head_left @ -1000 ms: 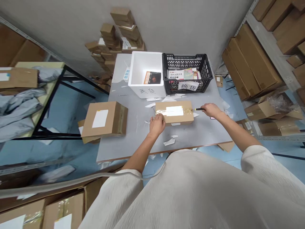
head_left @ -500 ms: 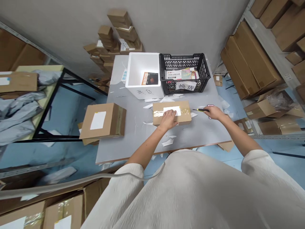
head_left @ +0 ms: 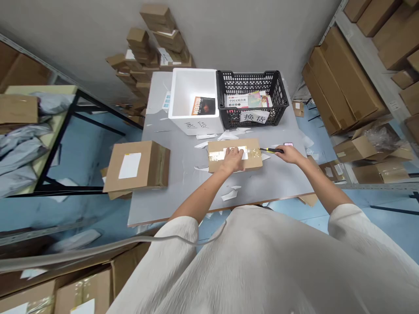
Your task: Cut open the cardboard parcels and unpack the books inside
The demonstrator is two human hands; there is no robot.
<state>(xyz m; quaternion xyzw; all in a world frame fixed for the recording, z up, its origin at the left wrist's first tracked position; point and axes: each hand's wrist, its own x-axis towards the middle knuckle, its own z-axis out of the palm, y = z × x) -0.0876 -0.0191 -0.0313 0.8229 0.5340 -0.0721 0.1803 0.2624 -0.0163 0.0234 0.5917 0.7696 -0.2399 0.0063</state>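
1. Resting, fingers apart, on the taped carton [head_left: 254, 158]: my left hand [head_left: 232, 161].
2. My right hand [head_left: 288, 154] is clamped on a cutter [head_left: 271, 150].
3. I view the carton on the black crate's [head_left: 276, 115] near side.

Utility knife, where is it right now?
In the head view, right of centre, the utility knife is in the right hand, its tip at the right end of the taped cardboard box.

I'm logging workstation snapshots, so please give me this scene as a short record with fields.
left hand: resting on the taped carton, partly over its white label
right hand: holding a black-and-yellow cutter, tip near the carton's right end
table: grey, with paper scraps
white bin: book inside
black crate: booklets inside, beside white bin
table's left edge: larger carton
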